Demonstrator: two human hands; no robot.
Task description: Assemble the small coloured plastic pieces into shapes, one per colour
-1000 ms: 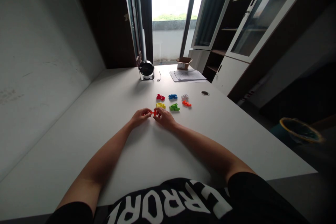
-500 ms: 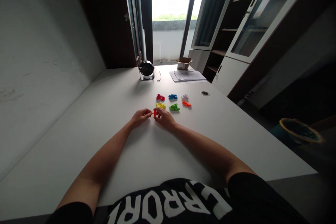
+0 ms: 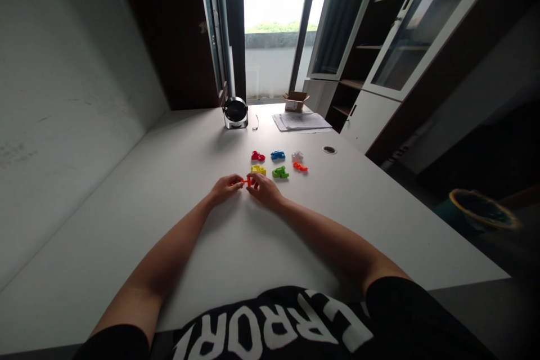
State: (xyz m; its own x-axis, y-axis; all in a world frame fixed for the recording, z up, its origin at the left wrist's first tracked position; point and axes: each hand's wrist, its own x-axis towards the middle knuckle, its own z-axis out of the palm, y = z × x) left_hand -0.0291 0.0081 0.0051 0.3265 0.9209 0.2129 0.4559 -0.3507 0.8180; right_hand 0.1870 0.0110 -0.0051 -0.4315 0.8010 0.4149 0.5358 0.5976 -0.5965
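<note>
Both hands meet at the middle of the white counter point(image 3: 139, 219), the left hand point(image 3: 225, 187) and right hand point(image 3: 265, 189) drawn together with fingertips pinched on a small orange-red piece point(image 3: 248, 181) held between them just above the surface. Nothing has visibly shifted from the frames half a second and a second ago: the hands, the piece and the loose parts sit where they were. Just beyond the right hand's fingertips lies a yellow piece point(image 3: 258, 169), with a green piece point(image 3: 280, 172) and an orange piece point(image 3: 300, 166) further to the right of it. A second row lies farther out from the hands: a red piece point(image 3: 257, 156), a blue piece point(image 3: 277, 154) and a white piece point(image 3: 297, 154). Well beyond the hands, at the far edge by the window, stand a small round desk fan point(image 3: 235, 112), a stack of papers point(image 3: 300, 121) and an open cardboard box point(image 3: 295, 102). The box carries a label too small to read. White block letters run across the person's black shirt point(image 3: 400, 315) nearest the camera. They are seen upside down and cut off by the frame, so the word cannot be read whole.
</note>
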